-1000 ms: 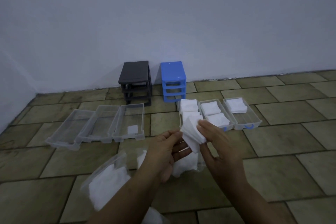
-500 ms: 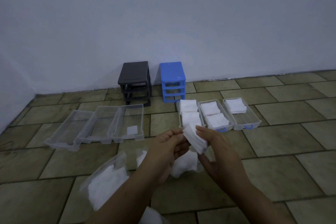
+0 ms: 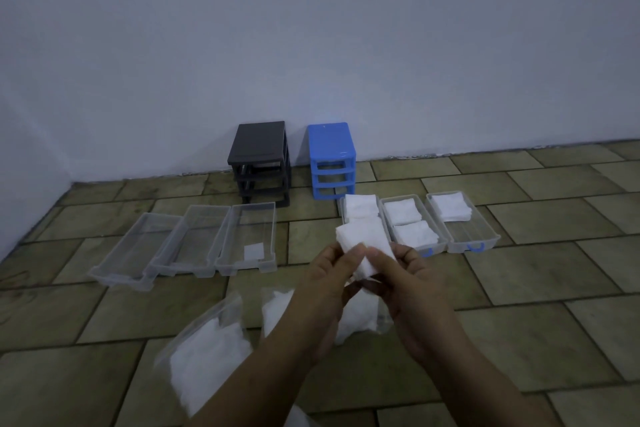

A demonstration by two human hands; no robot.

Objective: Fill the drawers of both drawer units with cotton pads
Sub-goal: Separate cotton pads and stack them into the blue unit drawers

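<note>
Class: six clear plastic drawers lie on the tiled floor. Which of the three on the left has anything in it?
The rightmost clear drawer of the left trio, nearest the black drawer unit: one white square cotton pad lies near its front. Its two neighbours show none.

Bare interior room, type undetermined; work is laid out directly on the floor.

Observed: plain pale wall (image 3: 311,28) meeting a brown tiled floor (image 3: 519,270) laid in staggered rectangles; room corner at left. No furniture or fixtures visible. Two small plastic drawer units, black (image 3: 260,159) and blue (image 3: 331,158), stand against the wall. Lighting dim.
</note>
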